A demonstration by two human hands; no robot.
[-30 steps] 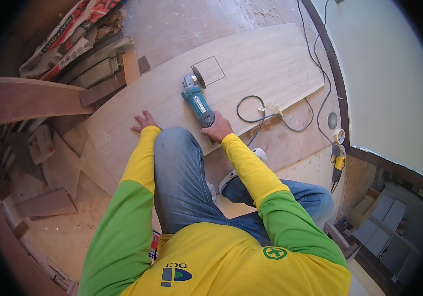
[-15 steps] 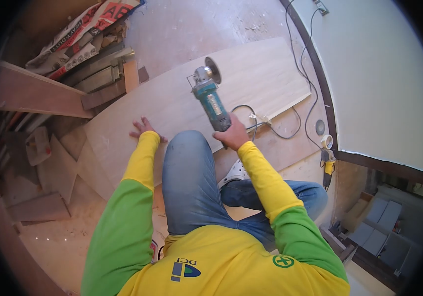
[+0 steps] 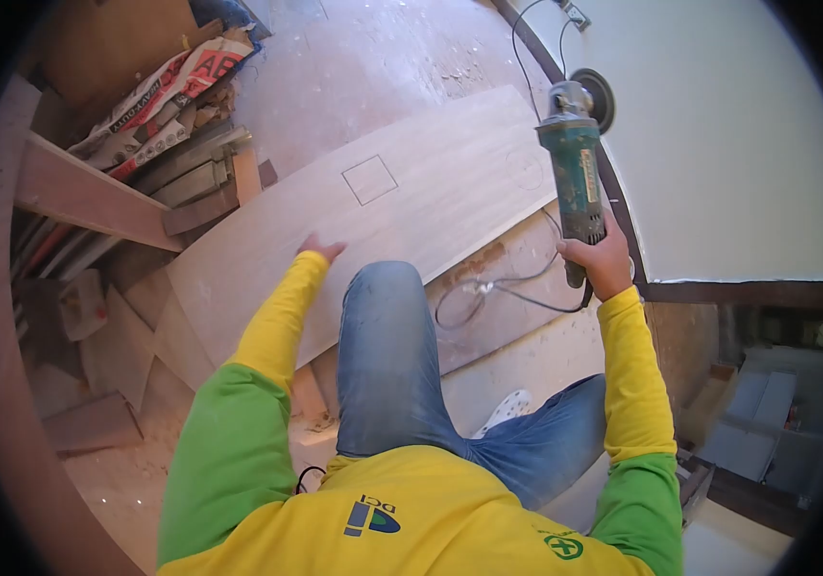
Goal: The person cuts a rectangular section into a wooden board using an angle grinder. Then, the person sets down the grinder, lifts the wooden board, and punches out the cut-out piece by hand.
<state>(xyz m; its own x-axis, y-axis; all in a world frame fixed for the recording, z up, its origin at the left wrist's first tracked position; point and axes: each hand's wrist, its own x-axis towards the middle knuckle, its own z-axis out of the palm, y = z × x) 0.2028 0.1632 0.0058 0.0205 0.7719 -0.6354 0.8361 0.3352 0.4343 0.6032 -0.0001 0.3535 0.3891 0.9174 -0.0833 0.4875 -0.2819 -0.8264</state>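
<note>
Right hand [image 3: 605, 261], fingers around teal cylindrical grinder [image 3: 575, 173], upper right; left hand [image 3: 322, 250], fingers released, at pale wooden panel [image 3: 440, 182].

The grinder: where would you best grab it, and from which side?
Probably by its dark rear handle, coming from the end opposite the disc, where the right hand holds it: the grinder's long body keeps that grip away from the disc.

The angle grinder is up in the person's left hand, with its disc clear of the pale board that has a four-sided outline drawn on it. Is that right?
Not quite: the head view shows the angle grinder up in the right hand, not the left. Its disc is clear of the pale board with the four-sided outline.
</note>
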